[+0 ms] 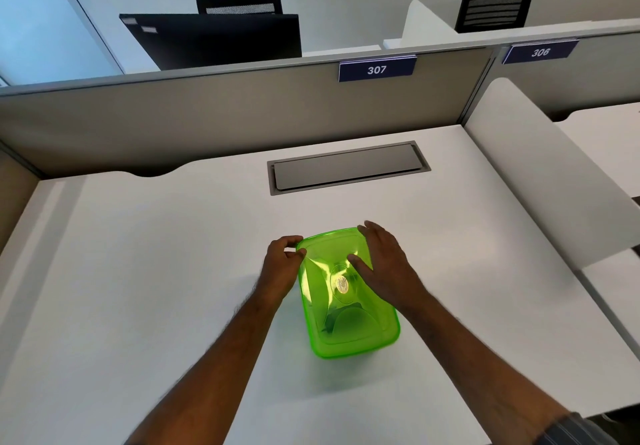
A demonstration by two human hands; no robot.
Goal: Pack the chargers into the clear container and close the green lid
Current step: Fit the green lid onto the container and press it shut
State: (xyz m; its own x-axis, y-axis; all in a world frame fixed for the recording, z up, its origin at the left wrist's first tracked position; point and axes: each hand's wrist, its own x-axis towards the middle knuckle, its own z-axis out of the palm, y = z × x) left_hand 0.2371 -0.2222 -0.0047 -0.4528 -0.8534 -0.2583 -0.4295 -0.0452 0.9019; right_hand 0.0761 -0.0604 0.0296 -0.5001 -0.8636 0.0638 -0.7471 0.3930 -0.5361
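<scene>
A translucent green lid [343,327] lies on top of the clear container in the middle of the white desk. Dim shapes show through the lid; I cannot make out the chargers. My left hand [282,264] pinches the lid's far left corner with thumb and fingertips. My right hand [381,264] lies flat on the lid's far right part, fingers spread over the top and the far edge. The container's clear walls are almost wholly hidden under the lid.
A grey metal cable hatch [348,167] is set into the desk [138,271] behind the container. A grey partition [207,112] with a "307" sign [376,69] closes the back. A white side divider [540,167] stands at the right. Beyond the partition are a black monitor [214,39] and chairs.
</scene>
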